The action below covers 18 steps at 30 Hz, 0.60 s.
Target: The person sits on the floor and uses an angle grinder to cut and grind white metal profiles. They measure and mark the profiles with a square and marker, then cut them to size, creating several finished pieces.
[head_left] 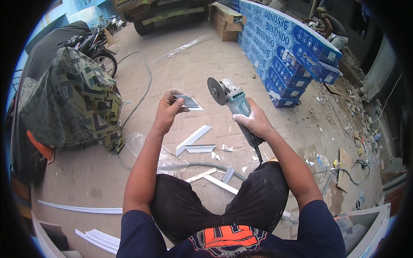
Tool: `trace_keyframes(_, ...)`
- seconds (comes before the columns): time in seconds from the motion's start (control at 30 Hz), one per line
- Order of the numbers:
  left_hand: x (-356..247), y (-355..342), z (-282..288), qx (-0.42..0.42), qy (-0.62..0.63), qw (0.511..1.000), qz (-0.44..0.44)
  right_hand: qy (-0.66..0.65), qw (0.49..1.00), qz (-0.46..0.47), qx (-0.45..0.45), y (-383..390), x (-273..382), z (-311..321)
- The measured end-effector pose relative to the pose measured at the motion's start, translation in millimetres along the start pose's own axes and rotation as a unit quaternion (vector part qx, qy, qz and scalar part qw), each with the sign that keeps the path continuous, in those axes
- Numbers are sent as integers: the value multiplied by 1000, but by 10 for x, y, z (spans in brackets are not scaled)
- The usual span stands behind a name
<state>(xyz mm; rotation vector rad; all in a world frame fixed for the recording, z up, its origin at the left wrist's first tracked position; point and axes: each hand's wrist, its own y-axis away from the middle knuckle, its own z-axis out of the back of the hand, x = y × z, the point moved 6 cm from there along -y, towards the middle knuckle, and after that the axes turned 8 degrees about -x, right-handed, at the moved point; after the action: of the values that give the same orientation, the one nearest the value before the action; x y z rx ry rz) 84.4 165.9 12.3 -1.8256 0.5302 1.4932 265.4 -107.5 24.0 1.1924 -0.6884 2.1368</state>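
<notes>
Pinched in my left hand (168,109) is a short piece of white trim (189,103) with an angled end. My right hand (254,120) grips the body of a teal angle grinder (238,105), its thumb wrapped across the casing. The dark cutting disc (217,91) faces the trim piece, with a gap between them. From the grinder's rear a dark cord runs down toward my right knee. Whether the disc is spinning I cannot tell. Below my hands, mitred trim pieces (194,139) and small white offcuts (227,148) lie on the paving.
Blue boxes (275,51) are stacked at the right, beyond the grinder. A patterned cover (73,103) drapes something at the left, near a motorcycle (101,58). A grey hose (146,77) crosses the ground. Long white strips (81,207) lie at lower left. Another person (334,28) crouches far right.
</notes>
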Motion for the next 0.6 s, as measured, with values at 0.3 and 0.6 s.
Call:
trace_keyframes(0.3, 226, -36, 332, -25, -57, 998, -29, 70, 994, 31, 75, -36, -97, -450)
trace_keyframes(0.6, 483, 6, 419, -42, -40, 998, 37, 91, 989, 27, 112, -120, -171, -705)
